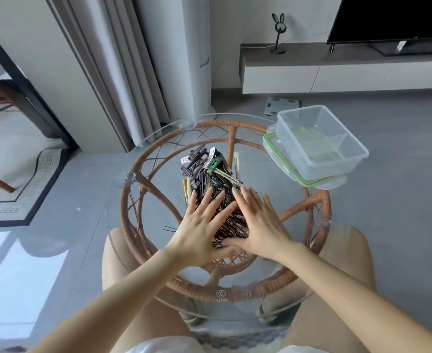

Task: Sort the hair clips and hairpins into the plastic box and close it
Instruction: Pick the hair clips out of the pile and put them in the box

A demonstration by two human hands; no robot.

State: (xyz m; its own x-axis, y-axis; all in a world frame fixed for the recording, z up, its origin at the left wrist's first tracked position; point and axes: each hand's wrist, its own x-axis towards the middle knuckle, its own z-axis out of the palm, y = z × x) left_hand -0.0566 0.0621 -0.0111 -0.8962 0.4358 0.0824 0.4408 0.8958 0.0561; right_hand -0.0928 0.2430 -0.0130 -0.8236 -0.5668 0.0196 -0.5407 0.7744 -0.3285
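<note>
Pressing down on the heap of hairpins point(231, 224), the left hand point(204, 225) and right hand point(258, 225) lie flat with fingers straight and spread, thumbs meeting at the near edge of the heap, neither hand curled round anything. The pins are thin dark wire, glossy and tangled across one another; they look light, springy and slippery, apt to slide on the glass tabletop point(164, 149) and to scatter if scooped loosely, so a bunch is best gathered between both palms or pinched across its middle. Just beyond the heap lie the hair clips point(204, 164): stiff, flat pieces in black, pink, cream and green, some long and narrow, one toothed like a comb. These seem rigid enough to lift singly by the body. Beyond the heap and to its right stands the plastic box point(333, 164), clear, thin-walled and rectangular with rounded corners and an inner divider, holding nothing that I can make out. It rests on its lid point(286, 170), which has a green seal. Under the heap, a woven rattan frame point(130, 207) shows through the glass.
</note>
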